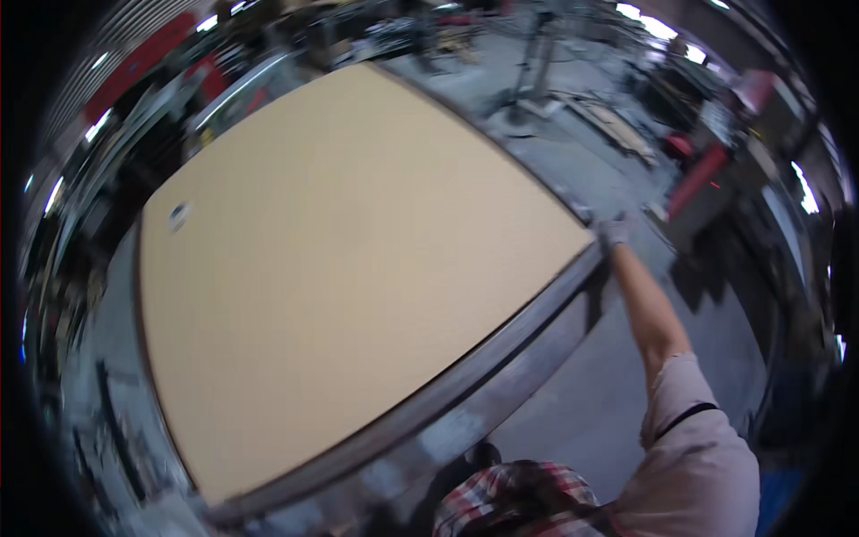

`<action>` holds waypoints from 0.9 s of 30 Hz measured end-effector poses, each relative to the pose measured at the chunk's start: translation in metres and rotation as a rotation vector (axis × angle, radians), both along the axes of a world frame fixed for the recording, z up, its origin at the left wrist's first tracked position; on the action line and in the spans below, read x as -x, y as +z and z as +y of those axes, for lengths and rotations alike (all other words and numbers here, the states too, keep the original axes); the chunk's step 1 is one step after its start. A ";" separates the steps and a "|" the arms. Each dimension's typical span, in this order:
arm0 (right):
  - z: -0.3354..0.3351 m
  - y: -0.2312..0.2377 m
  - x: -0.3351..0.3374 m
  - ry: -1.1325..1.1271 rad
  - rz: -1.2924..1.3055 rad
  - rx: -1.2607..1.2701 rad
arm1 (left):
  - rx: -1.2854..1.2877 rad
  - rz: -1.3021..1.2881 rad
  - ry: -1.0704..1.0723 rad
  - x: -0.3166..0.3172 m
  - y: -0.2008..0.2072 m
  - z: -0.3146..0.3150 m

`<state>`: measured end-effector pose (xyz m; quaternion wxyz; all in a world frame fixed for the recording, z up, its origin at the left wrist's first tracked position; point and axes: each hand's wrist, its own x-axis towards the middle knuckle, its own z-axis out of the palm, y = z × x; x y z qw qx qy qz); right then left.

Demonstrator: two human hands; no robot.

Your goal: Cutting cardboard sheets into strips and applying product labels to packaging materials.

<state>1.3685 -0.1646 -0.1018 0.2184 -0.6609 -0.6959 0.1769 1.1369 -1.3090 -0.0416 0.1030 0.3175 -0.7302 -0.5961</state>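
Grey floor (573, 421) spreads below the right hand (614, 233), which is at the right-hand corner of a large beige panel (358, 268). Blur hides the fingers: I cannot tell whether they are spread, pressed together or pinching the corner. From the hand, one panel edge runs left and back toward the body along a dark grey rail (501, 347); another runs forward and left, with open floor beyond it. More open floor lies just right of the hand, with a red and grey machine (702, 182) farther out. Well left of the hand, near the panel's far left corner, is a small white and dark patch (179, 217), perhaps a label, too blurred to read. The panel's surface is plain. Ahead of the hand, past the panel, stands a dark post (534, 67); bright ceiling lights (658, 28) show beyond.
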 end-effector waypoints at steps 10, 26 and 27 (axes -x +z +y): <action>-0.078 0.100 -0.005 -0.153 0.340 -0.167 | 0.162 -0.154 -0.102 0.081 0.020 0.162; -0.068 0.077 -0.151 -0.193 0.411 -0.021 | -0.141 -0.065 -0.068 -0.075 -0.034 0.261; -0.038 0.049 -0.231 -0.213 0.592 -0.042 | -0.208 -0.072 -0.092 -0.095 -0.046 0.282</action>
